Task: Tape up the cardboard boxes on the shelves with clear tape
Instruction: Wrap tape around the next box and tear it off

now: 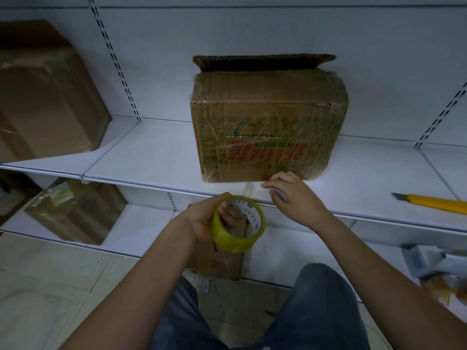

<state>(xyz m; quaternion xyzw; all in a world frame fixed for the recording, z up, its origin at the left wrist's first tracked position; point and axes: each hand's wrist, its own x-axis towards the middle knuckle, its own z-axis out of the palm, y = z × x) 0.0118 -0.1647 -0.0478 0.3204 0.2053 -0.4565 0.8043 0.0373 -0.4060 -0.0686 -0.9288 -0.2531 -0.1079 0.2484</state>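
Tape roll (238, 223) sits in the left hand (202, 223), fingers hooked through its core; right hand (293, 195), fingers curled, presses a drawn strip beneath the printed box (265, 127) on the shelf (151, 157). Next, likely, carrying tape upward.

The room is dim, everything cast in a cool bluish grey. Soft shadow pools under the shelf (156, 157) and behind the printed box (267, 127), where clear tape gives faint glare. Straight lines bow towards the edges. The right hand (290, 195) and the lower-right corner are smeared with blur.
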